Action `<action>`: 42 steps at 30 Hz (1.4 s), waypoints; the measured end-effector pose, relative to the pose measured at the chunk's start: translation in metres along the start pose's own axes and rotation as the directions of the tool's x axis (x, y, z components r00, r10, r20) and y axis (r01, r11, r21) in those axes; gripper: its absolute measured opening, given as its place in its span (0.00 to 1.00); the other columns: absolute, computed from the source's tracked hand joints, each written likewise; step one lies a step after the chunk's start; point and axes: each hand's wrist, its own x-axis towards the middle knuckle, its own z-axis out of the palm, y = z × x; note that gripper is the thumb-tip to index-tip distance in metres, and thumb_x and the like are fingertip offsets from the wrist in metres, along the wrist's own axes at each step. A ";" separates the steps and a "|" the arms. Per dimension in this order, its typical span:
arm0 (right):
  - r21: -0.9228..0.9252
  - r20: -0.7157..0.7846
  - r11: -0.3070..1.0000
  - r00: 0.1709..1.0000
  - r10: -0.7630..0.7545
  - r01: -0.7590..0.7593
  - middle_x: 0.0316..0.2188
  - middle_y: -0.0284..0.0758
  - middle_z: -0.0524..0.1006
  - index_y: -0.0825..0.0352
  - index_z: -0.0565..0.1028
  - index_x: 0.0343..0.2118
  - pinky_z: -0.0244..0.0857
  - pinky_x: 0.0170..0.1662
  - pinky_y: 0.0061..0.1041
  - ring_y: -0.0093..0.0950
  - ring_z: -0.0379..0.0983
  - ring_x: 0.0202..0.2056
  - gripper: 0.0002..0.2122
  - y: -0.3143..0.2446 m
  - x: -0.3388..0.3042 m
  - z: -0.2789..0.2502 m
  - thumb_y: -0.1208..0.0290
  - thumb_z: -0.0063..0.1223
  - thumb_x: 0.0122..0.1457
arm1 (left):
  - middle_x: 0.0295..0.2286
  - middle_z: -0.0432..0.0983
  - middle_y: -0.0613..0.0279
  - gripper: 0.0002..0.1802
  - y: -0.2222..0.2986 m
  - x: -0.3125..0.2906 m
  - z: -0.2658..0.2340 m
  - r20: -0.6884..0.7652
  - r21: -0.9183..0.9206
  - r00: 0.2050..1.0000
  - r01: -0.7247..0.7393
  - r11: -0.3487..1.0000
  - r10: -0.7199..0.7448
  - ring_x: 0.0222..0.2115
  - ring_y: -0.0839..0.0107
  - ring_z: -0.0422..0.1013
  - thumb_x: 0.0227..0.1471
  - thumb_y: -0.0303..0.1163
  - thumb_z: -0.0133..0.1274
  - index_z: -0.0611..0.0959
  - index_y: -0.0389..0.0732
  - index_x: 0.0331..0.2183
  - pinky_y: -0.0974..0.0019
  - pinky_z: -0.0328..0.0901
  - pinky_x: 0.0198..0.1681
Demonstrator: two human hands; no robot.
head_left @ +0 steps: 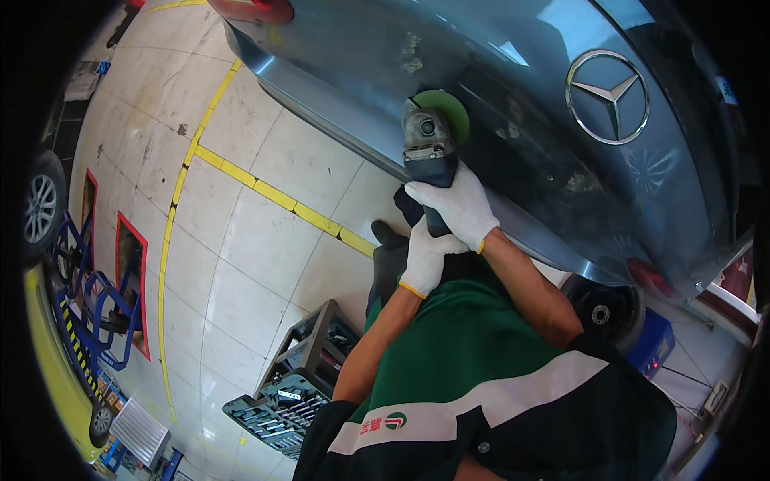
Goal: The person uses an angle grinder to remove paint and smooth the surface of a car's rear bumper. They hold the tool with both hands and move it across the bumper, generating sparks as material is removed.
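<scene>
Both my hands wear white knit gloves and grip an angle grinder [427, 136]. My right hand [455, 207] wraps the body just behind the grinder's head. Lower down, my left hand [427, 255] closes round the rear of the handle. A round green disc [449, 112] sits on the head, close to the blue-grey car panel [513, 168]; I cannot tell whether it touches. Scuffed, bare-looking patches mark the dark middle of this panel. A three-pointed star emblem [608, 96] is on the panel to the right.
An open tool case [277, 409] rests by a grey cart [309, 345] at lower left. A wheel [605, 309] and a blue machine [651, 345] stand at right. Yellow lines [273, 194] cross the tiled floor. Far left are a blue lift frame [104, 305] and a yellow-green car [52, 361].
</scene>
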 end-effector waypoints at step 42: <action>0.016 0.027 1.000 1.000 -0.006 0.006 0.37 0.35 0.81 0.70 0.76 0.48 0.74 0.43 0.26 0.23 0.78 0.36 0.22 -0.005 0.001 -0.001 0.66 0.72 0.53 | 0.40 0.82 0.62 0.25 -0.003 0.004 -0.002 -0.003 0.009 1.000 0.012 1.000 -0.012 0.40 0.69 0.79 0.46 0.23 0.61 0.80 0.35 0.50 0.66 0.72 0.46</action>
